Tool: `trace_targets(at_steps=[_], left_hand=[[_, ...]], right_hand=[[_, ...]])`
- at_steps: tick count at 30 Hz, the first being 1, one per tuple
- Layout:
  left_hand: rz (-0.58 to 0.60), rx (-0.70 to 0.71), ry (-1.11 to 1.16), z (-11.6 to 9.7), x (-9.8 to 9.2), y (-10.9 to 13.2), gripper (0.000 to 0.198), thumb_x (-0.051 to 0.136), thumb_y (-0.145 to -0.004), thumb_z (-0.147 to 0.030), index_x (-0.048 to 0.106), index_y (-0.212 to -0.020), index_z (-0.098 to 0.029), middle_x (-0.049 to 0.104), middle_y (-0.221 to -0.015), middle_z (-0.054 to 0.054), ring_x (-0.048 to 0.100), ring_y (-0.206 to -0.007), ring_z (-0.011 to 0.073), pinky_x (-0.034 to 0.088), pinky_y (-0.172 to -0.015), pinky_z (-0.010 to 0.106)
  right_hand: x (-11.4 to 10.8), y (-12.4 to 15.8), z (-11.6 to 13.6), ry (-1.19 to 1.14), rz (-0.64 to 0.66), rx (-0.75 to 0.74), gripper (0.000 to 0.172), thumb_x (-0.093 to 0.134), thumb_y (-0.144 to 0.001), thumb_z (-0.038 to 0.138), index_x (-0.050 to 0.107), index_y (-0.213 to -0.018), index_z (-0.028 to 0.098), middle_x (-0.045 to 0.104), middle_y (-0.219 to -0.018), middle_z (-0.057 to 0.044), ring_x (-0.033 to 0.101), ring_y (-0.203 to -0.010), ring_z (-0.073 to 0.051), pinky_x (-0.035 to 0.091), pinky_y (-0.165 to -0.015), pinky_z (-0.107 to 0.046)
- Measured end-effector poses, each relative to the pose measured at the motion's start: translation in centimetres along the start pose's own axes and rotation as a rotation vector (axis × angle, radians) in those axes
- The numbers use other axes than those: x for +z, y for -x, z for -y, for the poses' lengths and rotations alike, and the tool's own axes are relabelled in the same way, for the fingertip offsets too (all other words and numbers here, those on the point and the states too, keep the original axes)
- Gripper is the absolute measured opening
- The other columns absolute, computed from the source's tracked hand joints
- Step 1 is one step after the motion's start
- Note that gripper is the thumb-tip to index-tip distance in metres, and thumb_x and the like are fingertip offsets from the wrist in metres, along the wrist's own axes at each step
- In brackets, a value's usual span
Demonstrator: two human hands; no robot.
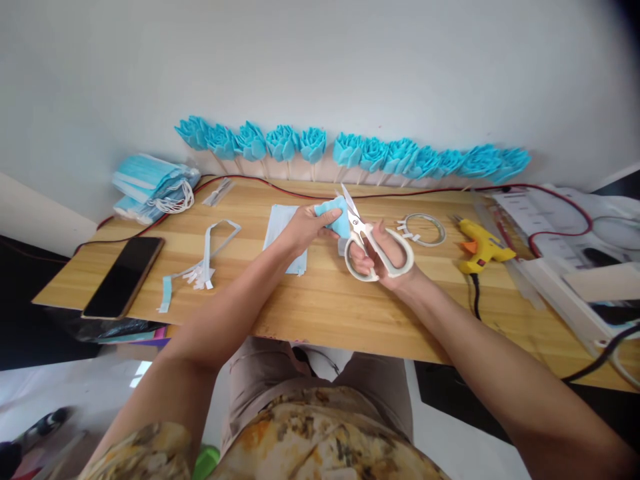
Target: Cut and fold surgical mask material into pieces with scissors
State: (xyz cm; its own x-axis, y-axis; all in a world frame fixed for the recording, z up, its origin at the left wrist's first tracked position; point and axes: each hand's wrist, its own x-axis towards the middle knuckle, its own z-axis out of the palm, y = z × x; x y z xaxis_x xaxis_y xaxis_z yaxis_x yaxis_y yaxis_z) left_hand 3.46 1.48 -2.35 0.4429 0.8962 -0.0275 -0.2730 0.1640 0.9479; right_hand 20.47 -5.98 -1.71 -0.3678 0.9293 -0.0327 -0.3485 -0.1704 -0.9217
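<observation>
Over the middle of the wooden table, my left hand (311, 227) pinches a small folded piece of blue fabric (339, 215). My right hand (383, 253) has its fingers through the white handles of a pair of scissors (356, 223). Their blades are parted and point up and away, right at the fabric's right edge. Beneath my left hand lies a pale blue sheet of mask material (280, 223), flat on the table and partly covered by the hand and forearm.
Several blue fabric flowers (283, 142) on sticks lean along the wall. Face masks (150, 183), a phone (124, 277) and cut strips (206, 257) lie left. To the right are a wire ring (425, 229), a yellow glue gun (481, 245) and a power strip (565, 293). A red-black cable (280, 186) runs behind.
</observation>
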Motion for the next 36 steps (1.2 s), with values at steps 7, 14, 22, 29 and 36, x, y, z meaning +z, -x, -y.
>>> trace_targets(at_steps=[7,14,22,29,36], left_hand=[[-0.017,-0.002,0.001,-0.1,-0.3,-0.2,0.036,0.087,-0.071,-0.042,0.073,-0.082,-0.011,0.073,-0.079,0.005,0.066,-0.070,0.0127,0.056,-0.070,0.029],[-0.006,0.020,-0.016,-0.2,-0.3,-0.1,0.041,0.088,-0.067,-0.046,0.074,-0.084,-0.012,0.074,-0.081,0.005,0.066,-0.071,0.0130,0.056,-0.070,0.028],[0.021,0.016,-0.099,-0.4,0.6,0.5,0.033,0.086,-0.070,-0.042,0.073,-0.074,-0.012,0.071,-0.071,0.003,0.064,-0.066,0.0130,0.055,-0.070,0.028],[0.009,0.013,-0.083,-0.3,0.5,0.4,0.036,0.086,-0.070,-0.044,0.075,-0.081,-0.012,0.073,-0.077,0.004,0.065,-0.069,0.0132,0.055,-0.067,0.027],[0.003,0.006,-0.071,-0.4,0.2,0.3,0.035,0.087,-0.070,-0.043,0.074,-0.079,-0.012,0.073,-0.077,0.004,0.066,-0.069,0.0135,0.055,-0.067,0.027]], right_hand=[[-0.1,-0.1,-0.2,0.008,-0.009,-0.001,0.062,0.070,-0.073,0.079,0.053,-0.097,0.024,0.050,-0.055,0.008,0.030,-0.038,-0.007,0.023,-0.035,-0.023],[-0.1,0.0,-0.1,0.029,0.066,-0.012,0.062,0.063,-0.078,0.081,0.052,-0.100,0.023,0.054,-0.060,0.005,0.041,-0.042,-0.011,0.031,-0.039,-0.024],[-0.1,-0.1,0.3,0.008,0.072,-0.009,0.062,0.055,-0.082,0.082,0.052,-0.101,0.023,0.055,-0.060,0.004,0.046,-0.045,-0.013,0.039,-0.042,-0.026],[0.0,0.0,0.4,0.007,0.019,-0.009,0.059,0.064,-0.079,0.078,0.054,-0.098,0.023,0.052,-0.056,0.006,0.038,-0.039,-0.010,0.032,-0.038,-0.024],[-0.3,-0.3,-0.1,0.010,-0.011,-0.036,0.062,0.072,-0.071,0.079,0.052,-0.090,0.023,0.049,-0.052,0.008,0.029,-0.036,-0.007,0.023,-0.033,-0.021]])
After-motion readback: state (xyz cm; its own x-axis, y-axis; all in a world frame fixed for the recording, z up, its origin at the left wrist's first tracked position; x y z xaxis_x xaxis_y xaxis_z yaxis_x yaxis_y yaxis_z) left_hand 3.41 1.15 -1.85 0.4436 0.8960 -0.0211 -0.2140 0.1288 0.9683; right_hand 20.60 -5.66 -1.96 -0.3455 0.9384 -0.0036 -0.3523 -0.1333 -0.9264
